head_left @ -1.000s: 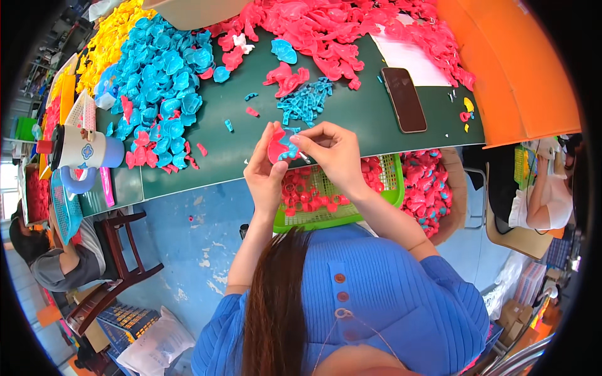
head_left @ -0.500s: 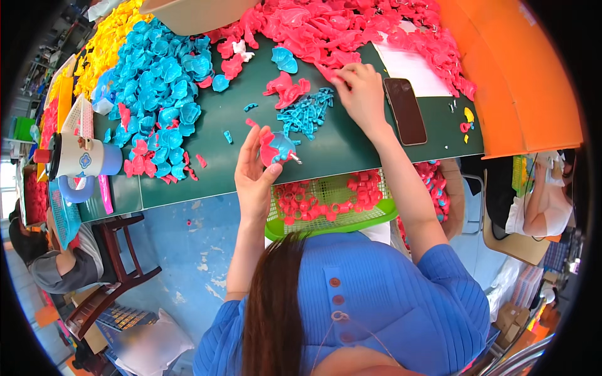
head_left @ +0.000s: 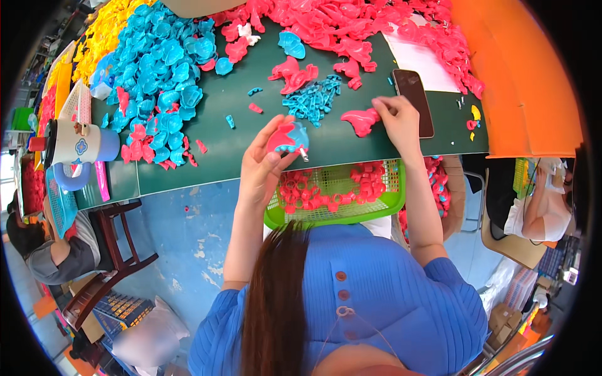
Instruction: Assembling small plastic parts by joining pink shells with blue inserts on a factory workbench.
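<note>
My left hand (head_left: 262, 160) is closed around a part-built plastic toy piece (head_left: 290, 139), pink and blue, with a short silvery tip at its lower right. Off to the right, my right hand (head_left: 400, 122) pinches one end of a curved pink plastic part (head_left: 360, 121) just above the green tabletop. Between and beyond my hands lies a small heap of slim blue pieces (head_left: 311, 100). Further pink parts (head_left: 293, 75) and a blue shell piece (head_left: 291, 45) rest behind that heap.
Large piles of blue shells (head_left: 157, 69), yellow parts (head_left: 110, 37) and pink parts (head_left: 320, 25) cover the table's far side. A phone (head_left: 415, 103) lies right, before an orange panel (head_left: 527, 94). A green basket (head_left: 335, 216) of pink rings sits below the edge. A cup (head_left: 78, 150) stands left.
My right hand has come back from the far pink pile, bringing a curved pink part nearer and to the right. My left hand has turned the pink and blue piece and shifted slightly right.
</note>
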Available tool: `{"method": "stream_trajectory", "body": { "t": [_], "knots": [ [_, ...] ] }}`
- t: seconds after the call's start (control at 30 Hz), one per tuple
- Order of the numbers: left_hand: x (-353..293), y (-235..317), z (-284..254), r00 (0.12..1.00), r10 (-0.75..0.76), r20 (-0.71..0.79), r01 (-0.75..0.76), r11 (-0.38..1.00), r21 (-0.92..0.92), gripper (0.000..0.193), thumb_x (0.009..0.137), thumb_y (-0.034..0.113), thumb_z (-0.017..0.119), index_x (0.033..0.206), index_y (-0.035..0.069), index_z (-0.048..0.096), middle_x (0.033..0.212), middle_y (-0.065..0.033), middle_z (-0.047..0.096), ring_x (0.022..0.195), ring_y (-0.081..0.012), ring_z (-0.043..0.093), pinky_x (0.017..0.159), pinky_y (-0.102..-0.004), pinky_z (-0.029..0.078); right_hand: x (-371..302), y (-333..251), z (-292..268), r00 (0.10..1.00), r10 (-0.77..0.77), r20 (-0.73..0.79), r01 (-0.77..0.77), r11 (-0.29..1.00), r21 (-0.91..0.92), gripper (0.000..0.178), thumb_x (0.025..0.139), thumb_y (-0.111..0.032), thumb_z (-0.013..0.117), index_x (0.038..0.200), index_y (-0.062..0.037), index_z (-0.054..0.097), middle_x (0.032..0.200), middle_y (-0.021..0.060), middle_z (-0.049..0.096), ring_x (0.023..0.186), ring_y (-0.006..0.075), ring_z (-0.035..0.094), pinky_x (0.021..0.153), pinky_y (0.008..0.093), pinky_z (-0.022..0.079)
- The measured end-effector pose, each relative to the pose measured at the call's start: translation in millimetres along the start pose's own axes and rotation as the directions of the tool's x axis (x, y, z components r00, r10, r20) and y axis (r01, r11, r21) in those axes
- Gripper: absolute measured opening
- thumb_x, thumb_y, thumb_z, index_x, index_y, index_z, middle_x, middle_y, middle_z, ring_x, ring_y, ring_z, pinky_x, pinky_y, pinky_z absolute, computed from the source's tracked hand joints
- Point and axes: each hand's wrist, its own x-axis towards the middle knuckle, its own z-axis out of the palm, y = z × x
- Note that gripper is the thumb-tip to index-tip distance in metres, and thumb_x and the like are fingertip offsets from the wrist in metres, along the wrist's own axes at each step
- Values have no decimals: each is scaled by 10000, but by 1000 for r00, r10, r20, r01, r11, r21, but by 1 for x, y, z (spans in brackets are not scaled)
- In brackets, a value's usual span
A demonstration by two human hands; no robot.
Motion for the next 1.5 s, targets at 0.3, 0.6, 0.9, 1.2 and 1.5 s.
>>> {"method": "stream_trajectory", "body": {
  "t": [0.3,0.6,0.9,1.2,1.5],
  "knots": [
    [3,-5,-4,971,-146,190,179,969,-171,948,722,545,645,1337,-69,266,1337,-222,389,1146,-264,507,897,-288,487,-35,-14,-4,835,-508,209,549,786,-283,471,762,-168,683,1200,-65,545,1204,131,501,1117,273,462,922,328,369],
    [3,-7,-9,946,-221,238,272,939,-208,920,753,533,618,1339,-78,257,1323,-215,409,1137,-244,519,895,-302,493,-34,-42,-15,875,-408,259,381,912,149,468,766,-107,667,1196,8,523,1202,134,491,1112,244,472,971,330,350],
    [-4,-9,-10,931,-313,187,340,930,-137,709,767,487,640,1224,-9,424,1147,-120,564,1019,-214,594,826,-309,530,-52,-110,7,739,-510,440,319,840,439,405,744,-155,703,1112,-22,599,1061,96,586,1003,179,540,922,313,391],
    [-5,-8,-15,931,-307,197,338,930,-145,719,770,499,626,1234,-9,414,1156,-126,559,1014,-211,597,837,-310,526,-54,-108,15,735,-518,438,357,845,400,406,739,-173,712,1100,-20,607,1009,87,605,923,161,563,862,303,429],
    [-4,-11,-21,922,-297,247,348,917,-196,618,820,457,582,1227,18,427,1132,-130,573,980,-201,614,810,-310,548,-56,-106,20,748,-469,470,276,863,422,401,745,-178,716,1096,-18,607,1012,83,605,911,147,564,835,291,439]
  ]
}}
